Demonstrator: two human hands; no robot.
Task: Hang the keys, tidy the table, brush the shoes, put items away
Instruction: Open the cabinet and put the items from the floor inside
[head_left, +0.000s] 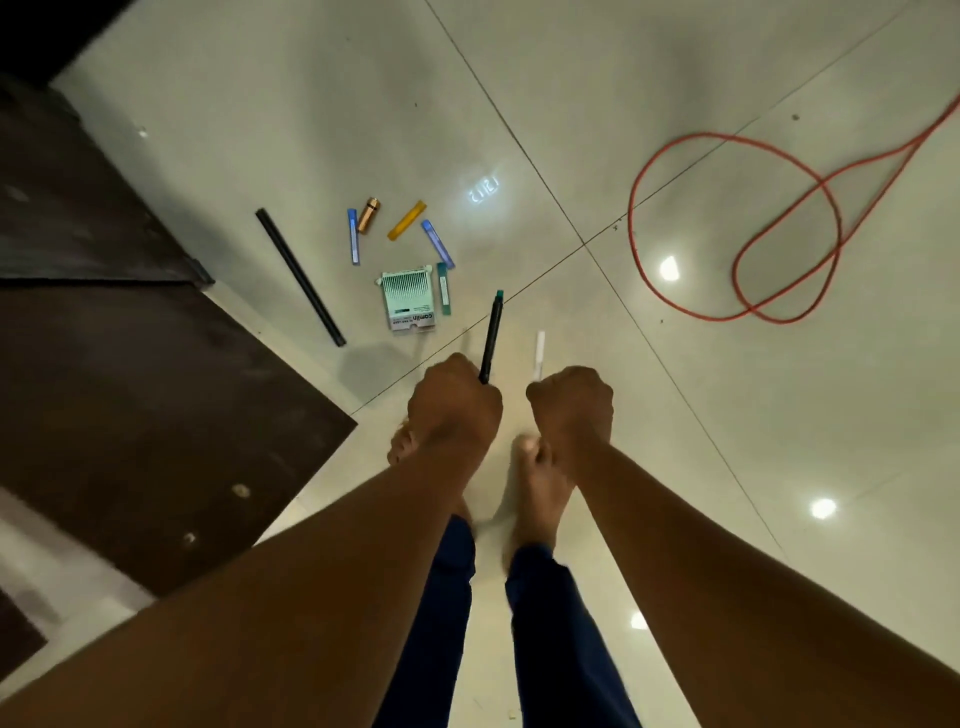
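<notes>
While the left hand (454, 400) grips a black pen (492, 335), the right hand (570, 402) clenches a white stick (538, 353) just beside.

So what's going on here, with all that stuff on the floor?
A person stands barefoot on a tiled floor, seen from above. The left hand grips a black pen; the right hand grips a white stick-like thing. On the floor ahead lie a small lead box, several slim tubes, a battery and a long black strip. An orange cable loops to the right.
</notes>
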